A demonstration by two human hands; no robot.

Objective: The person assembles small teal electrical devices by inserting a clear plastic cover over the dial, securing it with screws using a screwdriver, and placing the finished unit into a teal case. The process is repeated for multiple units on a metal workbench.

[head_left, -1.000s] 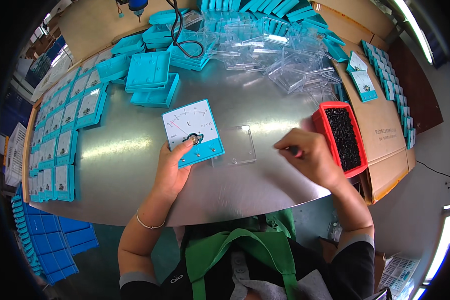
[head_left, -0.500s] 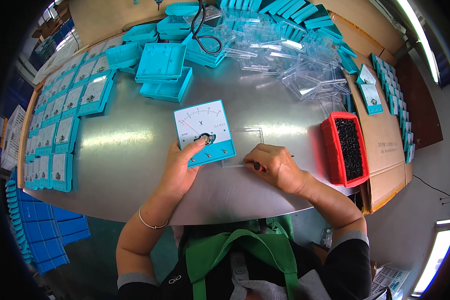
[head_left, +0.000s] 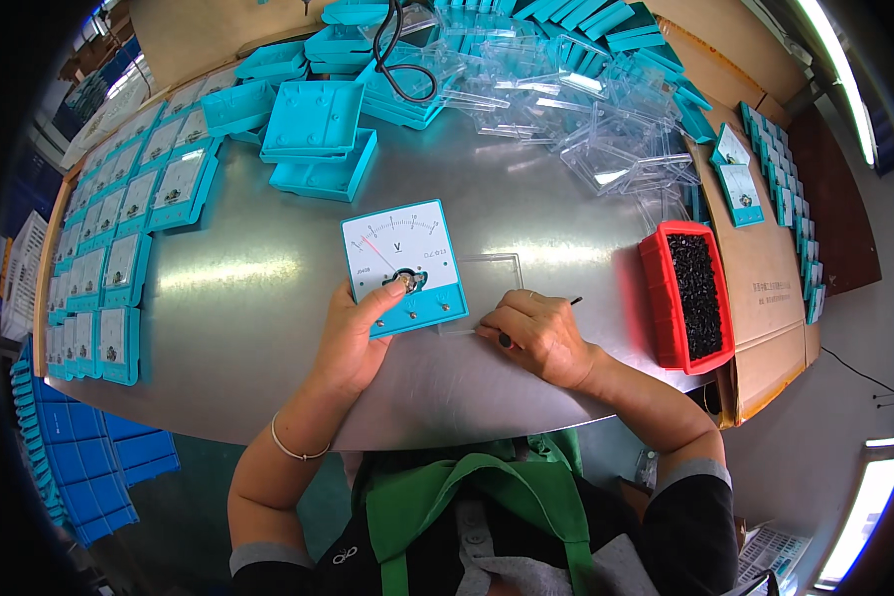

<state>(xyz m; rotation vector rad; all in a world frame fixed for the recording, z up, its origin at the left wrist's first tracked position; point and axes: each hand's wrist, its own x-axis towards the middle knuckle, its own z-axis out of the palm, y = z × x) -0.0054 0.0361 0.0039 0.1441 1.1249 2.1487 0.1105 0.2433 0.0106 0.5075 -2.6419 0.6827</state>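
Observation:
My left hand (head_left: 359, 326) grips a voltmeter (head_left: 399, 236) by its lower left corner, thumb on the front near the metal movement at its middle. The meter has a teal base, a white dial and a thin red needle, and it faces up. Beside it, a clear plastic cover (head_left: 518, 270) lies on the table. My right hand (head_left: 541, 340) is closed at the cover's near right corner, fingertips at or against its edge. A slim dark tool (head_left: 577, 300) passes through that hand; the fingers hide most of it, and its kind is unclear.
A red bin (head_left: 654, 298) of small black parts stands to the right. Clear covers (head_left: 616, 149) heap at the back right, with empty teal cases (head_left: 313, 117) at the back left. Rows of meters (head_left: 119, 263) line the left edge. A black cable (head_left: 407, 97) hangs at the back.
My right hand has shifted slightly left along the clear cover's near edge and turned, so more of the tool's thin end shows. The left hand keeps the voltmeter nearly still.

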